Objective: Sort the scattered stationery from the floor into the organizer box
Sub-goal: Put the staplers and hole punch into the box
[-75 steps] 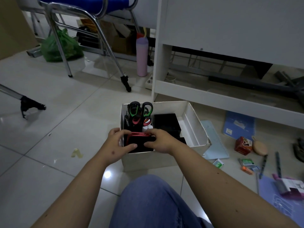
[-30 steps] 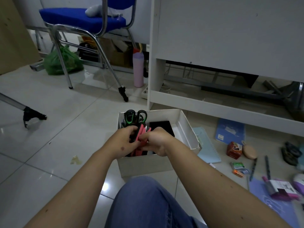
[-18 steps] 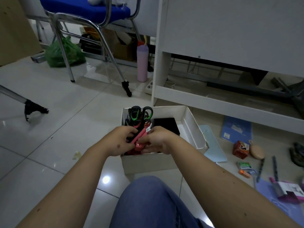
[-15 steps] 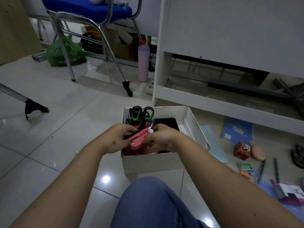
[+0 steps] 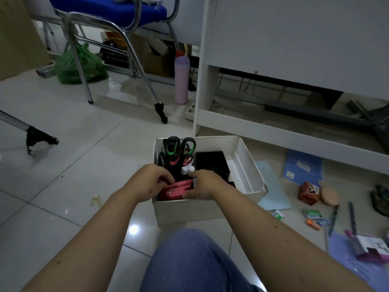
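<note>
We hold a red stapler [image 5: 179, 189] low in the near-left corner of the white box [image 5: 248, 165], our left hand [image 5: 150, 182] curled round it from nine o'clock, our right hand [image 5: 203, 184] pinching it from three o'clock. Green-handled scissors [image 5: 181, 145] stand at twelve o'clock of it. A blue notebook [image 5: 302, 167] and a small orange box [image 5: 308, 192] lie on the floor [image 5: 84, 165] toward three o'clock.

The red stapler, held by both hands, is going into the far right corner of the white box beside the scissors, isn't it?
Not quite. The head view shows both hands, left hand and right hand, holding the red stapler at the near left corner of the white box, in front of the scissors, not the far right.
</note>
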The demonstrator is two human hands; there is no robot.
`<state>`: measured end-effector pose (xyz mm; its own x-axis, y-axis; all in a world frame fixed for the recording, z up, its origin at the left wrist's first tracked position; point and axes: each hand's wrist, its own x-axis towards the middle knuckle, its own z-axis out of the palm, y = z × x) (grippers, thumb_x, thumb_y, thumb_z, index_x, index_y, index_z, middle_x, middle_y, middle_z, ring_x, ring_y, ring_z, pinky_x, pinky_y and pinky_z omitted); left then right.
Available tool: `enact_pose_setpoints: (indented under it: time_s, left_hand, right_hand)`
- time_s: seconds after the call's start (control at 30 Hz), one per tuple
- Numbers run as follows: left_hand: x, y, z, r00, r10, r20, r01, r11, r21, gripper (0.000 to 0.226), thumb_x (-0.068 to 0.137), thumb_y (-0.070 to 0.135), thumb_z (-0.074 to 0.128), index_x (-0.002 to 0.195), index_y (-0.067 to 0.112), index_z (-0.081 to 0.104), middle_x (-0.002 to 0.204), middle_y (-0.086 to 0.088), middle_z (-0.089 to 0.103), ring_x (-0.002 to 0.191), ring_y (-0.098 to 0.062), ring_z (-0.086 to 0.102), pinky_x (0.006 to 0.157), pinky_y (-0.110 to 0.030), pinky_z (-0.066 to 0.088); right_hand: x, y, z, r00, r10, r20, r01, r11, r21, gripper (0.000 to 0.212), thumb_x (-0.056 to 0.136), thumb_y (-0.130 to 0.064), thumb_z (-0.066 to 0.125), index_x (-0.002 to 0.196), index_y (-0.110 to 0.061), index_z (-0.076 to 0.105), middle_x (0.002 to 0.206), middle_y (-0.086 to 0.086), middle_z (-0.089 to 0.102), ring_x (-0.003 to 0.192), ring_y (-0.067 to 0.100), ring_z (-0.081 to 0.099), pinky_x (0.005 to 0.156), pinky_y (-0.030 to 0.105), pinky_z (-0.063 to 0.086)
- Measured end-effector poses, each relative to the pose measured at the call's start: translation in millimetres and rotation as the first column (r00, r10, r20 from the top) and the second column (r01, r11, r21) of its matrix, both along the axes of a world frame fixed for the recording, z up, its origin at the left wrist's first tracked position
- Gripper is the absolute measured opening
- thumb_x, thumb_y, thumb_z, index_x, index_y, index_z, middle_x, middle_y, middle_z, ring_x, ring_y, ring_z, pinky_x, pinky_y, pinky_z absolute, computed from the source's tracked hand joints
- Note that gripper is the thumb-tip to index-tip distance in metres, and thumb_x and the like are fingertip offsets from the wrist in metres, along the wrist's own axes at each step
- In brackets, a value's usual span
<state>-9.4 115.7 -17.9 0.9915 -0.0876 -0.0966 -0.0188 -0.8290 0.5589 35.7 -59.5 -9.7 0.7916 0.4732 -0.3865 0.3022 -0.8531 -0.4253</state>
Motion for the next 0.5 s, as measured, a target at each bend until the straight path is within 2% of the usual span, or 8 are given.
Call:
enact_pose_setpoints:
  time_s: [0.07, 0.17, 0.23, 0.33, 0.4, 0.5]
  left_hand:
    - [-3, -1, 2, 0.995, 0.061, 0.078, -0.068, 0.994, 0.091, 0.024, 0.084, 0.018, 0.066, 0.107, 0.022, 0.070, 0.105, 0.005, 0.069, 0.093, -0.010, 0.061, 0.079, -0.020, 0.042]
    - [-9, -1, -1, 0.996, 0.058, 0.061, -0.071, 0.966, 0.250, 0.043, 0.077, 0.047, 0.068, 0.118, 0.034, 0.061, 0.113, 0.014, 0.064, 0.108, -0.011, 0.056, 0.088, -0.028, 0.033]
    - [-11, -2, -8, 0.998, 0.059, 0.016, -0.061, 0.958, 0.279, 0.050, 0.077, 0.049, 0.067, 0.124, 0.037, 0.055, 0.119, 0.014, 0.061, 0.113, -0.011, 0.052, 0.092, -0.031, 0.030]
    - [-13, -1, -13, 0.998, 0.065, 0.006, -0.064, 0.967, 0.248, 0.048, 0.080, 0.045, 0.066, 0.126, 0.038, 0.054, 0.122, 0.012, 0.058, 0.117, -0.012, 0.048, 0.100, -0.037, 0.029]
    - [-15, 1, -12, 0.998, 0.070, -0.006, -0.067, 0.978, 0.196, 0.042, 0.084, 0.043, 0.063, 0.124, 0.036, 0.056, 0.123, 0.012, 0.058, 0.119, -0.012, 0.046, 0.106, -0.040, 0.028]
    - [-17, 2, -13, 0.997, 0.077, -0.026, -0.073, 0.991, 0.109, 0.037, 0.087, 0.039, 0.061, 0.123, 0.033, 0.058, 0.122, 0.011, 0.056, 0.120, -0.012, 0.045, 0.108, -0.042, 0.027]
  right_hand:
    - [2, -1, -4, 1.000, 0.001, 0.017, -0.001, 0.999, -0.041, 0.060, 0.076, -0.043, 0.072, 0.128, -0.021, 0.051, 0.126, 0.003, 0.057, 0.114, 0.024, 0.055, 0.095, 0.037, 0.047]
    - [4, -2, -6, 0.998, 0.020, 0.064, -0.014, 0.996, -0.093, 0.051, 0.074, -0.050, 0.071, 0.114, -0.021, 0.059, 0.108, 0.003, 0.062, 0.100, 0.023, 0.059, 0.080, 0.033, 0.048]
    - [4, -2, -7, 0.997, 0.040, 0.071, -0.033, 0.995, -0.098, 0.048, 0.076, -0.048, 0.070, 0.109, -0.015, 0.061, 0.096, 0.005, 0.061, 0.090, 0.023, 0.058, 0.072, 0.031, 0.045]
    - [0, -4, -6, 1.000, 0.020, 0.007, -0.020, 1.000, 0.005, 0.041, 0.086, -0.043, 0.061, 0.098, -0.004, 0.065, 0.078, 0.004, 0.054, 0.076, 0.020, 0.052, 0.058, 0.027, 0.038]
    - [-3, -6, -7, 0.999, 0.001, -0.048, 0.003, 0.996, 0.089, 0.035, 0.092, -0.035, 0.056, 0.102, -0.003, 0.066, 0.086, 0.010, 0.061, 0.082, 0.023, 0.057, 0.063, 0.029, 0.044]
    - [-6, -8, -9, 0.996, -0.011, -0.084, 0.021, 0.993, 0.112, 0.032, 0.094, -0.024, 0.052, 0.121, -0.007, 0.060, 0.115, 0.016, 0.062, 0.104, 0.028, 0.058, 0.091, 0.038, 0.048]
